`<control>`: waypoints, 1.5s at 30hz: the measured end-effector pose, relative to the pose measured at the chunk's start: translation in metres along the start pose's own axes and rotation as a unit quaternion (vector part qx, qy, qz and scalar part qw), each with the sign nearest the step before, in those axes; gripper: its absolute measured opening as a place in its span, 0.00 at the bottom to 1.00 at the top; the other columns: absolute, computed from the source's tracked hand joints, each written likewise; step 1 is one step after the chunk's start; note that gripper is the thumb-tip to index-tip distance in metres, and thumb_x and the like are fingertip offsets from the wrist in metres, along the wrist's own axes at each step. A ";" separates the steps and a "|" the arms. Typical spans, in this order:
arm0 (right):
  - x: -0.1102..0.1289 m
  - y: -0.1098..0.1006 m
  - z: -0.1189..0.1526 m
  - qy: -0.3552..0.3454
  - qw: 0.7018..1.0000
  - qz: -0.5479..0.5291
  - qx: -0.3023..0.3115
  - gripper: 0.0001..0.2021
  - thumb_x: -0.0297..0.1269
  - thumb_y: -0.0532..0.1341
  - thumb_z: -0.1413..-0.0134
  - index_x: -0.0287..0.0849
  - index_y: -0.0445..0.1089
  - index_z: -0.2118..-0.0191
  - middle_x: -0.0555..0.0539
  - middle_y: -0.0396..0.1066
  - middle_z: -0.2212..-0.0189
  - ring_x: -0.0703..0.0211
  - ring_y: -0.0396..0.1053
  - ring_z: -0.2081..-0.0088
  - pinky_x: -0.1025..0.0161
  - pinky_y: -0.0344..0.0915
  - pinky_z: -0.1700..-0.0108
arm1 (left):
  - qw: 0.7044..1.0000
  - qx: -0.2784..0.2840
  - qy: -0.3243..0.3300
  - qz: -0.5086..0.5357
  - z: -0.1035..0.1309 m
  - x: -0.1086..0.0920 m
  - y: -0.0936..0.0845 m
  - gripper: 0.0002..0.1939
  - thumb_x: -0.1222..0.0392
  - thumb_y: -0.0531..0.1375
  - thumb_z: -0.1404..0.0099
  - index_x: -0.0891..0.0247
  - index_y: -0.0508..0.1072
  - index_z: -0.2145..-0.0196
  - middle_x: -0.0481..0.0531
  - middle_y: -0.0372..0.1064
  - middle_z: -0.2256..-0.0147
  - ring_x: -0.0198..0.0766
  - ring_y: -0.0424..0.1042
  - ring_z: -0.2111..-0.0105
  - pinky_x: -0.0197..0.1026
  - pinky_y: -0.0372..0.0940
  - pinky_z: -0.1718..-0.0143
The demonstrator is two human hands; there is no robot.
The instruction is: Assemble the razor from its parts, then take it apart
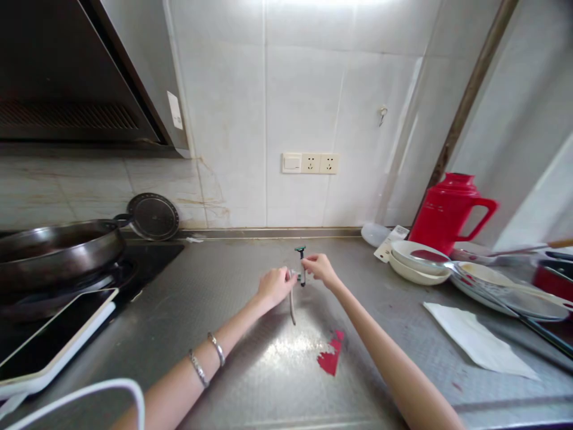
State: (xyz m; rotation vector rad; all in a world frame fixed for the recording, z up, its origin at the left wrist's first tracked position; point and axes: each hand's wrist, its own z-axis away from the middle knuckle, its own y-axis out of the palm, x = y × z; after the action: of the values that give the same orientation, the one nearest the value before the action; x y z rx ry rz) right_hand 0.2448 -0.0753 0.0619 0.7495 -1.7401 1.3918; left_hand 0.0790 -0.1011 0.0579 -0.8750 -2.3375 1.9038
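My right hand [319,268] pinches the handle of a small razor [302,259], which stands upright with its green-edged head on top. Close beside it, my left hand [274,285] is closed on a slim, curved grey stick [292,310] that hangs below the fingers. A bit of green shows at the left fingertips; I cannot tell whether it belongs to that stick. Both hands are above the metal counter [233,257], their fingertips nearly meeting. Nearer to me on the counter lies a torn red scrap [330,356].
On the left, a pan [58,248] sits on the stove, with a phone on a white stand [58,340] in front. A red thermos [447,212], stacked bowls [418,269] and a white napkin [478,340] are on the right. Wall sockets [319,163] face me.
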 end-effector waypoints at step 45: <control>-0.002 -0.007 0.062 -0.027 0.997 0.002 0.073 0.07 0.35 0.57 0.56 0.37 0.68 0.76 0.51 0.68 0.83 0.70 0.61 0.84 0.76 0.53 0.87 | 0.999 0.035 0.002 -0.028 0.049 -0.050 0.000 0.19 0.49 0.45 0.36 0.61 0.71 0.63 0.56 0.72 0.66 0.43 0.71 0.64 0.39 0.59 0.66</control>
State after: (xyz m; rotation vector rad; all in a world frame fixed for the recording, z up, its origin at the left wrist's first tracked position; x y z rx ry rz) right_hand 0.2394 -0.1372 0.0574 0.8705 -1.6936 1.5271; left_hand 0.1048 -0.1659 0.0619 -0.7976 -2.2517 1.9469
